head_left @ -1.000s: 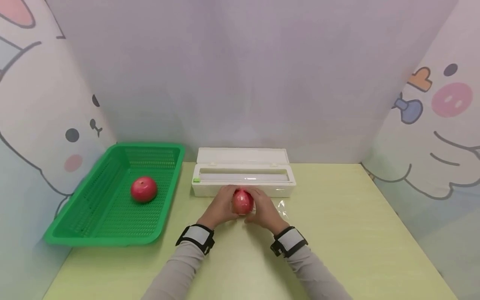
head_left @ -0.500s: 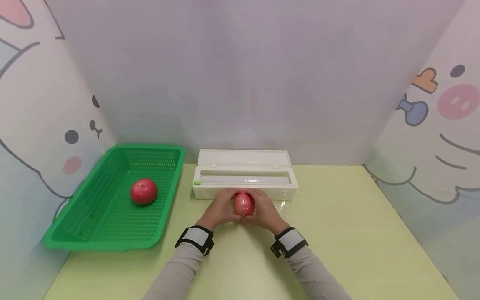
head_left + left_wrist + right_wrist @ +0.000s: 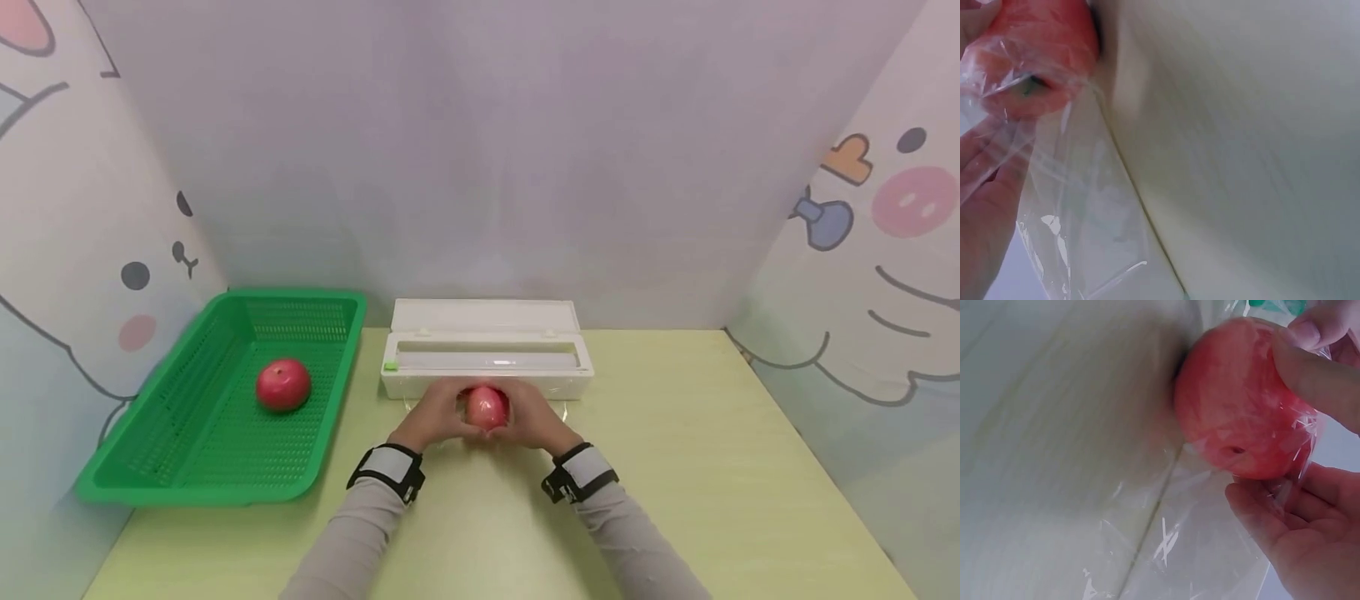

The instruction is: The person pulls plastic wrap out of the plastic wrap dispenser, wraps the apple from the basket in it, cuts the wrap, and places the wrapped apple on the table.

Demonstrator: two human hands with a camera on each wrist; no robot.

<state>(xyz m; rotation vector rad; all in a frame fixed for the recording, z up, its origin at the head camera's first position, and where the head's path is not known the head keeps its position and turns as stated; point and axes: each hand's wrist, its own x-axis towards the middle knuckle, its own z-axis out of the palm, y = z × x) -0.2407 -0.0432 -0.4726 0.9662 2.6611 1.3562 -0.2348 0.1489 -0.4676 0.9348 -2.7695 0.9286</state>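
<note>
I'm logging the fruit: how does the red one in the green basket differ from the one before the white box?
The basket fruit shows no film; the held fruit has clear film over it. The basket fruit lies in the green basket; the held fruit is in front of the white box. Nothing grasps the basket fruit; the left grip and right grip hold the held fruit. Both are red and roundish.

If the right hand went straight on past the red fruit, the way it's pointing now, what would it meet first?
Beyond the red fruit, the right hand would probably meet the white box first; the left hand is close alongside that line, and the head view's depth leaves any gap unclear.
</note>
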